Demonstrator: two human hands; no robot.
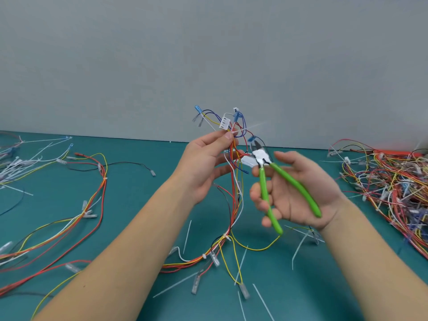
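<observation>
- Two bare hands are working: the left hand (pixel 208 163) is pinching one wire harness (pixel 234 206) between thumb and fingertips, holding it up above the green mat (pixel 129 188).
- One white connector (pixel 225 123) is sticking up just above that pinch, and one white cable tie (pixel 252 126) is crossing the wires beside it.
- One pair of green-handled cutters (pixel 278 179) is resting in the right hand (pixel 294 191), with fingers curling round one handle and the jaws standing apart just right of the pinch.

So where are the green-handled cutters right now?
In the head view, right of centre: the right hand holds the green-handled cutters above the table, their tips beside the wire bundle that the left hand pinches.
</observation>
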